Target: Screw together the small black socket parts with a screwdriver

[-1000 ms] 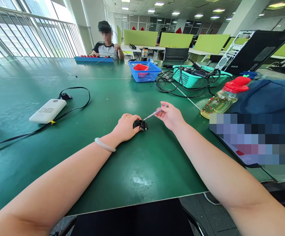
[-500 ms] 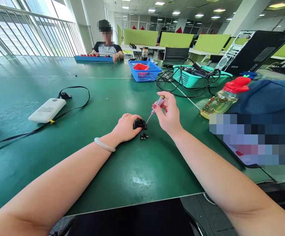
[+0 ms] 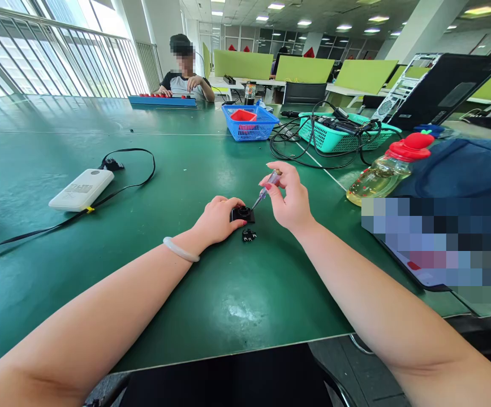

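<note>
My left hand (image 3: pixel 220 219) grips a small black rectangular part with a round recess (image 3: pixel 242 213) and holds it on the green tabletop, thumb along its near side. In my right hand (image 3: pixel 290 192) is a screwdriver (image 3: pixel 266 189) with a clear purplish handle, pinched between thumb and fingers. It slants down to the left, and its tip meets the black part near the right edge. Whether the tip sits in a screw is too small to tell. Just in front lies a small black piece with metal contacts (image 3: pixel 249 235), touched by neither hand.
A white power bank (image 3: pixel 82 189) with a black strap lies at left. Farther back are a blue basket (image 3: pixel 252 133) and a teal basket (image 3: pixel 326 138) heaped with cables. To the right stand a red-capped bottle (image 3: pixel 370 181) and a tablet-like device (image 3: pixel 419 277). A person (image 3: pixel 186 82) sits across the table.
My right hand's fingers have shifted slightly on the screwdriver handle, its tip still at the black part. The left hand stays put. The person across has raised a hand off the table.
</note>
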The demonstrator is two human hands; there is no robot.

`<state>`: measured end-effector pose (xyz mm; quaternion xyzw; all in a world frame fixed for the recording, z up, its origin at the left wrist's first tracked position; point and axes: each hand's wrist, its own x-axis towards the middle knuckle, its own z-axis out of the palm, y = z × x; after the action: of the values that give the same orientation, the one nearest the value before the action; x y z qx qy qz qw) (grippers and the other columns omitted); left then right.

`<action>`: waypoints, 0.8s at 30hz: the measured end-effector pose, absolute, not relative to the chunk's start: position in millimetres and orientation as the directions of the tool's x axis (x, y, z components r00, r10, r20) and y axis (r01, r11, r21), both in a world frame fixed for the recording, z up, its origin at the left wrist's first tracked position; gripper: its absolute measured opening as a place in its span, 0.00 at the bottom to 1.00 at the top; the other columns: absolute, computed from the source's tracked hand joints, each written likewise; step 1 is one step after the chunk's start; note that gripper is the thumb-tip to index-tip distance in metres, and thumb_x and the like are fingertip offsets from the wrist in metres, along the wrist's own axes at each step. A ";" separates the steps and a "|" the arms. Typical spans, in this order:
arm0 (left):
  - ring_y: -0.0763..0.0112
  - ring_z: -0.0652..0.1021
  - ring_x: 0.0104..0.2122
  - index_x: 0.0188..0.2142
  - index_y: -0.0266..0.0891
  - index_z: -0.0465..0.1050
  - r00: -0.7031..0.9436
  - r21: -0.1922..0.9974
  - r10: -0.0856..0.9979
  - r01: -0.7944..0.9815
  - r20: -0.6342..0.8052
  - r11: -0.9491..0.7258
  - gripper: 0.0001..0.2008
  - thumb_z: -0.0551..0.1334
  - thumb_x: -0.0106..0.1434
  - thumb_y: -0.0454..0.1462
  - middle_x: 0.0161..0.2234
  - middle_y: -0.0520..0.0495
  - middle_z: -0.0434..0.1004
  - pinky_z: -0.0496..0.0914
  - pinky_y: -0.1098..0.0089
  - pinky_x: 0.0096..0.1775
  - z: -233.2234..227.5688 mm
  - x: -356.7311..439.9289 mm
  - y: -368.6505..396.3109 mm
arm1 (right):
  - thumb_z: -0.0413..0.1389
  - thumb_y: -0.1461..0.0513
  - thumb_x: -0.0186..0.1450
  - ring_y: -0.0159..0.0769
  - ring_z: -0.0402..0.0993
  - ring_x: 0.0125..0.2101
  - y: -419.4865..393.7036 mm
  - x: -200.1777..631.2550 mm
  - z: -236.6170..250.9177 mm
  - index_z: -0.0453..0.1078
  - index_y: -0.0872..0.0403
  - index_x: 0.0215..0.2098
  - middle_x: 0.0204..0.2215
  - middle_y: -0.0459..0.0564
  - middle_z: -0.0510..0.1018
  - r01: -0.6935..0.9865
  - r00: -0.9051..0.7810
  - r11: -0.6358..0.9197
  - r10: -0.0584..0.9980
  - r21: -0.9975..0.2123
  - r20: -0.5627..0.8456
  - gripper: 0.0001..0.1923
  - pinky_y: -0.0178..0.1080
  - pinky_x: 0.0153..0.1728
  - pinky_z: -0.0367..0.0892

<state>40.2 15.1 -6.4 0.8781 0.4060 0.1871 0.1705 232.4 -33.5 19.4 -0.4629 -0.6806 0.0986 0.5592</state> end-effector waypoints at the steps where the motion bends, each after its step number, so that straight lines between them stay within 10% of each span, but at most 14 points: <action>1: 0.53 0.71 0.56 0.53 0.46 0.73 0.598 0.449 0.780 0.654 0.187 -0.609 0.20 0.67 0.61 0.42 0.48 0.44 0.78 0.66 0.53 0.59 -6.3 40.3 15.0 | 0.52 0.56 0.70 0.41 0.77 0.39 -32.8 232.9 18.7 0.63 0.42 0.55 0.40 0.47 0.79 0.516 0.087 0.547 0.733 -0.659 0.675 0.15 0.50 0.50 0.72; 8: 0.55 0.71 0.56 0.54 0.42 0.73 0.606 0.424 0.778 0.670 0.163 -0.610 0.21 0.66 0.62 0.42 0.48 0.43 0.79 0.66 0.55 0.59 -3.4 40.7 12.8 | 0.51 0.60 0.70 0.39 0.79 0.35 -20.1 237.8 9.1 0.63 0.45 0.55 0.35 0.46 0.80 0.536 0.056 0.524 0.760 -0.662 0.647 0.15 0.48 0.43 0.75; 19: 0.54 0.74 0.48 0.46 0.40 0.74 0.632 0.330 0.731 0.654 0.255 -0.681 0.15 0.67 0.61 0.42 0.41 0.43 0.79 0.70 0.56 0.51 -6.1 40.6 14.6 | 0.46 0.65 0.71 0.37 0.79 0.34 -51.4 208.2 26.8 0.61 0.45 0.59 0.40 0.47 0.79 0.578 -0.345 0.811 0.338 -0.086 0.876 0.19 0.53 0.52 0.72; 24: 0.54 0.75 0.46 0.44 0.40 0.74 0.631 0.304 0.730 0.664 0.263 -0.683 0.14 0.67 0.61 0.43 0.38 0.44 0.79 0.71 0.57 0.48 -7.7 40.2 15.2 | 0.47 0.68 0.69 0.36 0.79 0.35 -44.3 208.0 19.5 0.61 0.47 0.57 0.38 0.46 0.80 0.576 -0.383 0.813 0.366 -0.091 0.848 0.20 0.52 0.52 0.72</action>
<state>40.2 15.2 -7.7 0.8985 0.3880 0.1849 0.0894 208.0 -44.3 19.5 -0.2857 -0.8241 -0.1102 0.4766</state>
